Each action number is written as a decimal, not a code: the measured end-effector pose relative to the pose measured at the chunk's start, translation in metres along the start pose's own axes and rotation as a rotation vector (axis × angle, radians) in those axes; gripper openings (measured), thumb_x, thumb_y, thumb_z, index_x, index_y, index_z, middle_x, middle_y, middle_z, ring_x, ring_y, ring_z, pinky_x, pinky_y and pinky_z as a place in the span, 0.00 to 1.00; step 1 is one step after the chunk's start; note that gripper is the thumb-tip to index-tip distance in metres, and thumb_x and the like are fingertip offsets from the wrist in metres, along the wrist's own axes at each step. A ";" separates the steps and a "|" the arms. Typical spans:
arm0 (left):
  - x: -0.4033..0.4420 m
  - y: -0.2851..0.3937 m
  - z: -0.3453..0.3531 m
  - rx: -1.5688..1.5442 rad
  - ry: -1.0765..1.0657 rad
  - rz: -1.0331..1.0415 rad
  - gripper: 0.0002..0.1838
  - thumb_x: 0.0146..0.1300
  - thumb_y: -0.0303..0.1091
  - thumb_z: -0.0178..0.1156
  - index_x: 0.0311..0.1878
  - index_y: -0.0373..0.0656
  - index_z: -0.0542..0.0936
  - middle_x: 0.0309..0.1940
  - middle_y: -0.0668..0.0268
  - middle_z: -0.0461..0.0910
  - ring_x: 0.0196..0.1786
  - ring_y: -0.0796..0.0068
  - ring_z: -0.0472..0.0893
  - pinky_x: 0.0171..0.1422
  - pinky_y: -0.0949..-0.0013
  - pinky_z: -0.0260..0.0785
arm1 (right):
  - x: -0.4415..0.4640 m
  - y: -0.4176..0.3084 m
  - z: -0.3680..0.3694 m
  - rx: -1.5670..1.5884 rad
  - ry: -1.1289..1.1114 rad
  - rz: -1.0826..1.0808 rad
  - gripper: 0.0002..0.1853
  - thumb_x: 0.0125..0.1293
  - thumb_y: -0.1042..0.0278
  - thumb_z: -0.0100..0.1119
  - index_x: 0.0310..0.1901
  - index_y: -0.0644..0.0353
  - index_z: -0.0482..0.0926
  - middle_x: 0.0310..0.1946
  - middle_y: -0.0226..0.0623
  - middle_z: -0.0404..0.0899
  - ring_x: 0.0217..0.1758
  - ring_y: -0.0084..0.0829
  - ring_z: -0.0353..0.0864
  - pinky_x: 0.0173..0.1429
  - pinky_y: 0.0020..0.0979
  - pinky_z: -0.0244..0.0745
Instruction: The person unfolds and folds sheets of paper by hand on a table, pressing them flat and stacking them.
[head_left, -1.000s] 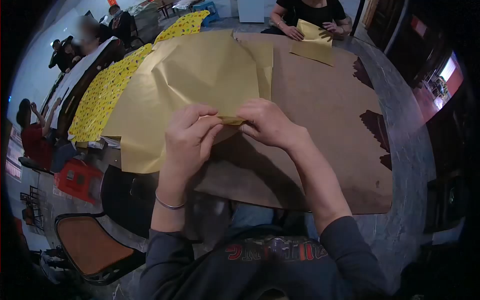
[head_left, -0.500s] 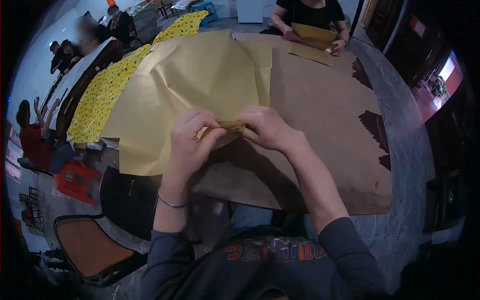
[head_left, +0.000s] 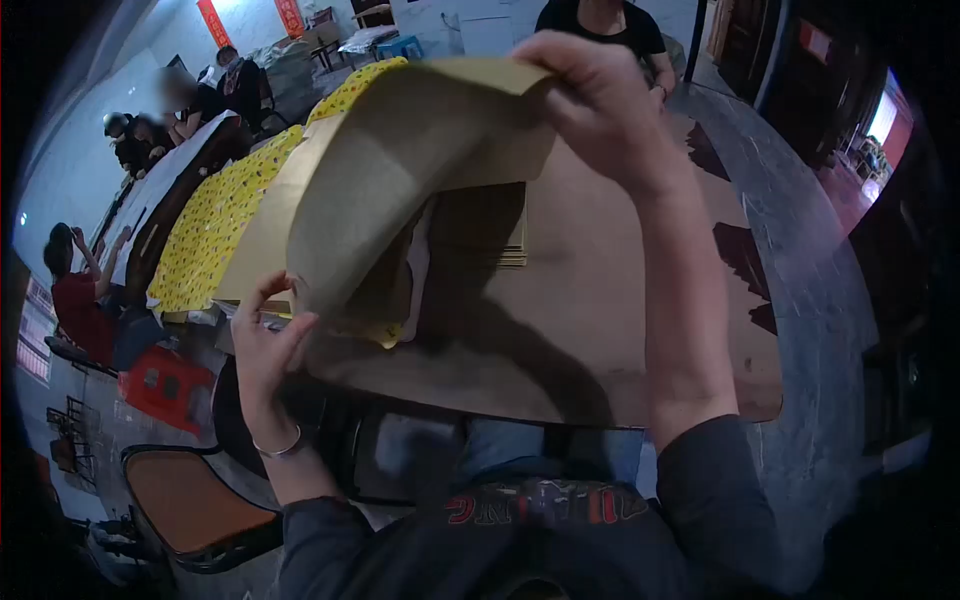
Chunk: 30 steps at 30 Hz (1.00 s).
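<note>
A large gold paper sheet (head_left: 370, 170) is lifted off the table in a curved arch, its dull underside toward me. My right hand (head_left: 600, 115), raised high, grips the sheet's upper right edge in closed fingers. At the sheet's lower left edge is my left hand (head_left: 268, 340), its thumb and forefinger apart, the forefinger close to the paper. Whether that finger touches the sheet I cannot tell. Below the arch, a stack of gold paper (head_left: 513, 257) with layered edges lies partly in shadow on the brown tabletop (head_left: 610, 290).
Yellow patterned sheeting (head_left: 225, 210) covers the table's left side. A person (head_left: 610, 30) is across the table; several others work at a long table (head_left: 150, 210) on the left. A red stool (head_left: 165, 385) and a brown-seated chair (head_left: 195, 495) stand at lower left.
My hands, together at the gold sheet's near edge before, have moved apart. The right went up and away with the edge, lifting the sheet; the left moved left and opened.
</note>
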<state>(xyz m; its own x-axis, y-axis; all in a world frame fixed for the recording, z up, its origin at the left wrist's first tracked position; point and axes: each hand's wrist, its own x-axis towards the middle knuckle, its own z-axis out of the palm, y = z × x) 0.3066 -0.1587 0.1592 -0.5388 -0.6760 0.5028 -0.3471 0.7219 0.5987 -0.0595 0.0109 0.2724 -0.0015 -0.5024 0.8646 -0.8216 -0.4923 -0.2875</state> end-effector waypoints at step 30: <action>0.165 0.187 -0.025 -1.119 0.155 0.562 0.31 0.71 0.38 0.59 0.73 0.39 0.63 0.68 0.47 0.67 0.71 0.56 0.70 0.71 0.51 0.68 | -0.065 -0.203 -0.374 -1.354 0.403 0.357 0.10 0.68 0.61 0.55 0.43 0.57 0.80 0.37 0.45 0.83 0.41 0.46 0.83 0.46 0.44 0.76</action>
<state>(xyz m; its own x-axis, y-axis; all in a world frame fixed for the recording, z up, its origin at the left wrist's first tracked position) 0.1715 -0.1388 0.3697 -0.2791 -0.3823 0.8809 0.7796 0.4453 0.4403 -0.1057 0.4092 0.4285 -0.2861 -0.1107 0.9518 -0.6404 0.7610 -0.1040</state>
